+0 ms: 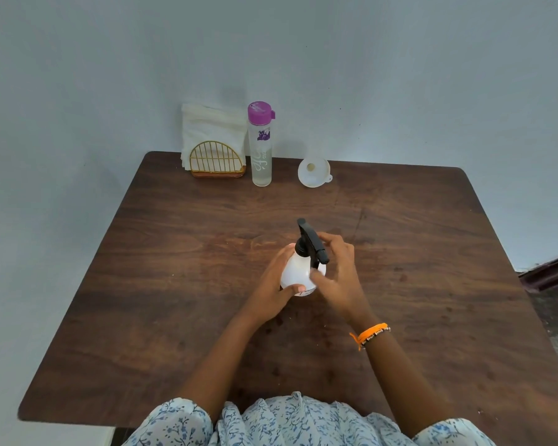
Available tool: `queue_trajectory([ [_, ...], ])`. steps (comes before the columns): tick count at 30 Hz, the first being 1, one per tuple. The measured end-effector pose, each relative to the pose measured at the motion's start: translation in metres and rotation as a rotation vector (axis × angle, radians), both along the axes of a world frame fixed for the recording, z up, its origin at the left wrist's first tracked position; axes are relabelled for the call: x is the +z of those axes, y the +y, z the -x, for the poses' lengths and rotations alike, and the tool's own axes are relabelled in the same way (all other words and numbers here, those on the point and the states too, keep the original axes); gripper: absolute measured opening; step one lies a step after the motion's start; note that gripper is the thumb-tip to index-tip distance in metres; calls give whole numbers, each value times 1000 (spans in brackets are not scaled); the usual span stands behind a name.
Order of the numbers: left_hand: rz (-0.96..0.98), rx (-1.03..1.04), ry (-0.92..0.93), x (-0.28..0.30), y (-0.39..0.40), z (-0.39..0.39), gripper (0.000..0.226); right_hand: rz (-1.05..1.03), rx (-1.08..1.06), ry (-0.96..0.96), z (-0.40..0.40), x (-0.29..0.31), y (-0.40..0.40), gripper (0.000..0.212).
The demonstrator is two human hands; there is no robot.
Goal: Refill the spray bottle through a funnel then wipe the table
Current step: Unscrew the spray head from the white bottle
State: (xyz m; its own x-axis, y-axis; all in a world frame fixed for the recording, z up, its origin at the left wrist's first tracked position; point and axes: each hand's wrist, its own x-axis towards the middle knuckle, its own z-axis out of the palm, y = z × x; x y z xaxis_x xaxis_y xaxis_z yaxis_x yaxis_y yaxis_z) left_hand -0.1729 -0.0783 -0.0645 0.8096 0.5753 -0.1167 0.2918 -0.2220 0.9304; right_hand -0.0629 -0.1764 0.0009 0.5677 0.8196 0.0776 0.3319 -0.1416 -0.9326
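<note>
Centrally, the white spray bottle is gripped by the fingers of the left hand around its body, while the right hand is closed about the black trigger head. It stands upright on the wooden desk. Along the far edge — well apart — a white funnel, a purple-capped water bottle and a napkin holder are set.

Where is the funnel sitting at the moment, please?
In the head view, the white funnel lies untouched at the table's far edge, just right of the purple-capped water bottle.
</note>
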Motion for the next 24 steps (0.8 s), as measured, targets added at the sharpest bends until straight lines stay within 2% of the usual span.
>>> queue_trajectory([
  [4, -19, 2, 18, -1, 1, -1, 76, 12, -234, -88, 11, -3, 17, 48],
  [7, -24, -4, 13, -2, 2, -1, 73, -18, -304, -96, 10, -3, 21, 39],
  [10, -33, 2, 37, -2, 2, -1, 74, -17, -255, -22, 3, -2, 16, 36],
  [14, -31, -6, 26, -5, 3, -1, 74, 2, -194, -55, -8, 0, 8, 36],
  [17, -41, -4, 33, -4, 3, -1, 74, 32, -143, -17, -16, -10, 9, 25],
  [19, -45, -8, 29, -4, 4, -1, 74, 25, -71, -30, -22, -12, 10, 25],
  [24, -39, -11, 56, -6, 4, -1, 74, -14, 62, -8, -34, 7, 20, 17],
])
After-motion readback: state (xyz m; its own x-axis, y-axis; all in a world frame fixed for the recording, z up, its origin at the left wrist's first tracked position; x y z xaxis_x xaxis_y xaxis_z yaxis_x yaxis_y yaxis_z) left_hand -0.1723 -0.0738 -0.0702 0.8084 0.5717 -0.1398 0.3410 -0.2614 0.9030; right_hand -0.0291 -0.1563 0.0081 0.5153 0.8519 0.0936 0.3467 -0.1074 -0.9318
